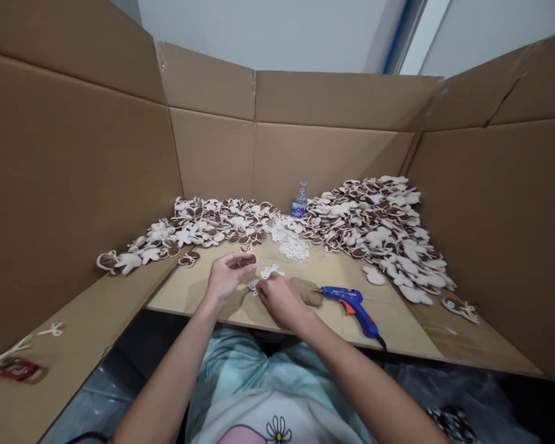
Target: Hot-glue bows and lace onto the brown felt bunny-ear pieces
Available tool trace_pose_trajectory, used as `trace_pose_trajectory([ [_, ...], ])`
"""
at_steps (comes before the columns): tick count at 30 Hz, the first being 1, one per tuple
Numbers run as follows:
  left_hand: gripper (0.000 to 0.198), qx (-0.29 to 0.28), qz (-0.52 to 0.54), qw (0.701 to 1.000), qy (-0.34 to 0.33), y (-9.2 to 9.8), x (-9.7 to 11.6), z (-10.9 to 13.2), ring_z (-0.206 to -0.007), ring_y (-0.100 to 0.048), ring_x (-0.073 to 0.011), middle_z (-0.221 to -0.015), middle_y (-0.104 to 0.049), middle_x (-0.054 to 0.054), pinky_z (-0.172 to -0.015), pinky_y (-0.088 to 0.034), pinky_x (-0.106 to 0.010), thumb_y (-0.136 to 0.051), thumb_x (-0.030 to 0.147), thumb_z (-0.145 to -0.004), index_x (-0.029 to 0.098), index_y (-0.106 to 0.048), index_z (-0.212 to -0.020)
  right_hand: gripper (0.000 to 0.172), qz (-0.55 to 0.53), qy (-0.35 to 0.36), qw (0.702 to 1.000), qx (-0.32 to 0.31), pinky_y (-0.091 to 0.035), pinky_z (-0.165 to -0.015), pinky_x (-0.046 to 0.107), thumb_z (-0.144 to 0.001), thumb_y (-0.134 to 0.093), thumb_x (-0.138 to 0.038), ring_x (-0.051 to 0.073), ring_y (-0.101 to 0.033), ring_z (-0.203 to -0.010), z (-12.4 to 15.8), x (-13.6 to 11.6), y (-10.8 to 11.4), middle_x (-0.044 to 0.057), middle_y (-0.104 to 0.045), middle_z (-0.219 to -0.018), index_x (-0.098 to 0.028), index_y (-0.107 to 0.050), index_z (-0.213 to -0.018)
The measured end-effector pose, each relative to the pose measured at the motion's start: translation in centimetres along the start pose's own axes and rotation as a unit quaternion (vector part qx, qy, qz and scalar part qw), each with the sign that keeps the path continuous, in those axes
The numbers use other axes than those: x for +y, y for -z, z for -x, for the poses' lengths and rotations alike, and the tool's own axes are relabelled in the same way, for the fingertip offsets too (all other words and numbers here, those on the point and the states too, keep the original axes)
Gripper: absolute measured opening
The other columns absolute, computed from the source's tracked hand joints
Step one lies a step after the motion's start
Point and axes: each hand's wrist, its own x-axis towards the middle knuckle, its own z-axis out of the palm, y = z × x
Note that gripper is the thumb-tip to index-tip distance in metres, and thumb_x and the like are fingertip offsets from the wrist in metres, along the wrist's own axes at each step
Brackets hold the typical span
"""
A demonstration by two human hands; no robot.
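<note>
My left hand [226, 276] lifts a small brown-and-cream fabric piece [246, 261] between its fingertips, just above the board. My right hand [280, 301] is lower and closer to me, its fingers pressed on a strip of white lace [267, 273]. Part of the lace is hidden under those fingers. A blue hot glue gun [353, 307] with an orange trigger lies on its side to the right of my right hand. Its nozzle points at a brown fabric patch [308, 291]. All of this rests on a pale wooden board [388, 324].
Large heaps of similar cream-and-brown pieces [374, 222] curve around the back of the board, with a pile of white lace [289, 242] and a water bottle [299, 201] between them. Cardboard walls [333, 102] surround the area. A red object [16, 369] lies on the left cardboard flap.
</note>
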Motion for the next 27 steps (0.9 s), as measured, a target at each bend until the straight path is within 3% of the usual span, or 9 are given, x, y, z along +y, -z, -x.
trace_pose_trajectory([
  [3,0.028,-0.005,-0.005,1.0,-0.007,0.3,0.9,0.4,-0.084,-0.069,-0.0211,-0.087,-0.078,-0.008,-0.082,-0.053,-0.033,-0.087,0.018,-0.052,0.015,-0.076,-0.078,0.015,0.024,0.021,0.998,-0.063,-0.053,-0.079,0.034,-0.093,-0.059,-0.024,0.018,-0.066,-0.082,-0.2,0.1,-0.7,0.004,-0.07,-0.088,-0.015,-0.068,-0.084],
  [6,0.027,0.001,-0.006,1.0,-0.014,0.8,1.8,0.7,-0.084,-0.069,-0.0197,-0.087,-0.077,-0.006,-0.081,-0.053,-0.032,-0.086,0.017,-0.053,0.015,-0.076,-0.078,0.021,0.035,0.017,0.995,-0.09,-0.054,-0.083,0.038,-0.095,-0.059,-0.034,0.017,-0.066,-0.09,-0.7,0.4,-1.1,0.005,-0.068,-0.102,-0.015,-0.065,-0.102],
  [12,0.026,-0.013,-0.022,1.0,-0.013,1.5,2.4,1.0,-0.076,-0.068,-0.0175,-0.08,-0.077,-0.005,-0.073,-0.053,-0.029,-0.086,0.017,-0.053,0.016,-0.077,-0.078,0.018,-0.011,-0.029,0.998,-0.058,-0.049,-0.074,0.033,-0.091,-0.054,-0.015,0.023,-0.068,-0.08,-1.7,0.8,-0.5,0.01,-0.075,-0.086,-0.018,-0.071,-0.093],
  [17,0.026,-0.025,-0.03,0.999,-0.014,1.5,2.1,1.1,-0.08,-0.069,-0.0193,-0.085,-0.078,-0.006,-0.077,-0.054,-0.031,-0.085,0.016,-0.054,0.016,-0.076,-0.079,0.013,-0.119,-0.076,0.99,0.007,-0.048,-0.073,0.031,-0.082,-0.06,-0.013,0.024,-0.069,-0.079,-1.8,0.6,0.3,0.011,-0.076,-0.082,-0.018,-0.073,-0.084],
  [22,0.025,-0.05,-0.04,0.998,-0.015,1.4,2.1,1.4,-0.081,-0.071,-0.0207,-0.086,-0.079,-0.007,-0.076,-0.056,-0.032,-0.085,0.017,-0.056,0.016,-0.076,-0.079,0.005,-0.279,-0.114,0.952,0.049,-0.053,-0.063,0.03,-0.074,-0.066,-0.019,0.02,-0.069,-0.067,-1.8,1.2,0.9,0.009,-0.074,-0.075,-0.015,-0.067,-0.077],
  [27,0.026,-0.09,-0.042,0.995,-0.025,0.4,2.5,2.5,-0.08,-0.071,-0.0184,-0.087,-0.079,-0.006,-0.074,-0.056,-0.027,-0.086,0.019,-0.058,0.017,-0.077,-0.082,0.03,-0.412,-0.131,0.9,0.058,-0.056,-0.057,0.03,-0.065,-0.076,-0.04,0.019,-0.069,-0.061,0.3,1.9,2.8,0.006,-0.072,-0.071,-0.017,-0.061,-0.078],
])
